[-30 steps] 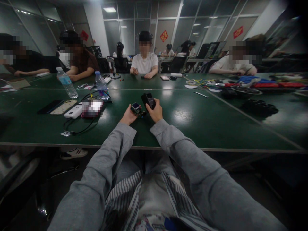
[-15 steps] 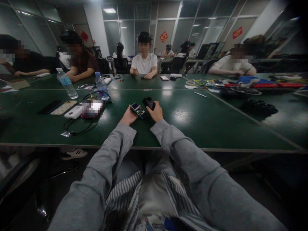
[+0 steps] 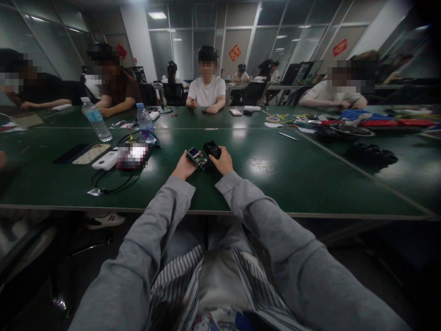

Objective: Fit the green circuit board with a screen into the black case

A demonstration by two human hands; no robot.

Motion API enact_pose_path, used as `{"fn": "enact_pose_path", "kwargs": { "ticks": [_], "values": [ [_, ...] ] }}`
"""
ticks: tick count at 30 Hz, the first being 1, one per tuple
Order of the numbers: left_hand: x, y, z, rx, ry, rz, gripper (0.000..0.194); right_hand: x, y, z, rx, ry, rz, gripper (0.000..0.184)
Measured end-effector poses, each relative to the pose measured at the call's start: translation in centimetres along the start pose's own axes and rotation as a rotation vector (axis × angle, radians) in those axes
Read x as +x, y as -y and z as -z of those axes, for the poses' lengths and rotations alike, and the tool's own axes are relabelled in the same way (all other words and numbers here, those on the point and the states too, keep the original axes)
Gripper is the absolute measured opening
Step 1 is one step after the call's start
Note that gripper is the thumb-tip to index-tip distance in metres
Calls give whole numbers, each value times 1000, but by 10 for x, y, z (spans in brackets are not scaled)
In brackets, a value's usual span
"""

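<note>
My left hand (image 3: 183, 166) holds a green circuit board (image 3: 197, 158) with a small screen, its fingers closed around the board's left side. In my right hand (image 3: 223, 161) is a black plastic casing (image 3: 211, 148) with a rectangular window, tilted toward the board. Board and casing are side by side above the table, close together, with a narrow gap between them. The undersides of both are hidden, as are most of the fingers beneath them.
Left on the green table (image 3: 268, 193) lie a white power bank (image 3: 105, 159), phones and a black cable (image 3: 119, 187). Two water bottles (image 3: 96, 120) stand behind them. A pen (image 3: 287, 136) and a heap of cables lie to the right. Several people sit across the table.
The black casing has turned and shifted very slightly in my right hand. My left hand and the circuit board look almost unmoved.
</note>
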State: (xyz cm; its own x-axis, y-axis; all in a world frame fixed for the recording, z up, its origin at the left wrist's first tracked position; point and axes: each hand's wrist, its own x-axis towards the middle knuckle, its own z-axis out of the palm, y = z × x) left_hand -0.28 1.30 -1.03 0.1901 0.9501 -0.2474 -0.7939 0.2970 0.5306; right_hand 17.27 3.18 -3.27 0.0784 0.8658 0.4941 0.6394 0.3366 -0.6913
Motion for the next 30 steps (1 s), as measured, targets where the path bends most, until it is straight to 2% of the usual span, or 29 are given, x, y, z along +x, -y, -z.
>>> {"fn": "enact_pose_path", "kwargs": {
  "ticks": [10, 14, 22, 30],
  "values": [
    [0, -1, 2, 13, 27, -1, 49, 0, 1, 0, -30, 6, -33, 52],
    [-2, -2, -2, 50, 3, 0, 53, 0, 2, 1, -35, 15, -36, 51],
    [-2, 0, -6, 92, -20, -33, 29, 0, 0, 0, -37, 9, -29, 50],
    [3, 1, -2, 104, 5, -33, 30, 1, -2, -1, -43, 10, -39, 52]
  ]
}}
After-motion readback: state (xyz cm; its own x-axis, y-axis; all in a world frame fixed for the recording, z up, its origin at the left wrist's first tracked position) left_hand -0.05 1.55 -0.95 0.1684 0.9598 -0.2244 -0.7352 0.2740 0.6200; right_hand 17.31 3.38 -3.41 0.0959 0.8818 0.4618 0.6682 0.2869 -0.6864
